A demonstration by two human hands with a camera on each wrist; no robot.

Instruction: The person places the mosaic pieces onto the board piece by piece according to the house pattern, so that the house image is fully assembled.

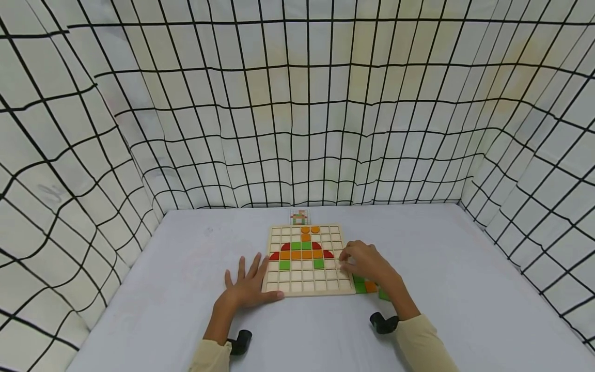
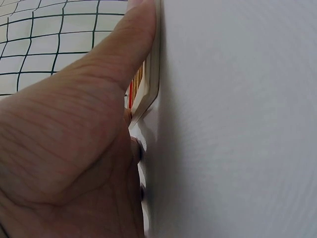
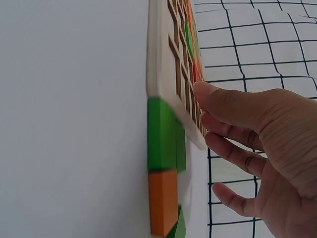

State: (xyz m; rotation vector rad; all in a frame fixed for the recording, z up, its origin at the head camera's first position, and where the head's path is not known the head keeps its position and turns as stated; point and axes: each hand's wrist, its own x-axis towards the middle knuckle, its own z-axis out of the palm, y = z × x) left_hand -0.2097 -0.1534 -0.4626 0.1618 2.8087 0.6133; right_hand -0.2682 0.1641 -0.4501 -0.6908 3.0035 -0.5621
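Note:
A wooden grid board (image 1: 302,287) lies on the table, bearing red, green and orange pieces arranged in a pattern. My left hand (image 1: 247,288) rests at its left side with the fingers spread, the thumb along the front edge. Over the board's right edge hovers my right hand (image 1: 367,261), its fingers loosely bent. In the right wrist view I see no piece between the thumb (image 3: 218,96) and fingers. Beneath that hand, loose green blocks (image 3: 162,134) and an orange block (image 3: 163,201) lie against the board's right side.
A small printed card (image 1: 300,217) with a coloured pattern stands behind the board. White walls with a black grid (image 1: 316,113) surround the white table (image 1: 195,258) at the back and sides. Each wrist wears a black camera (image 1: 384,323).

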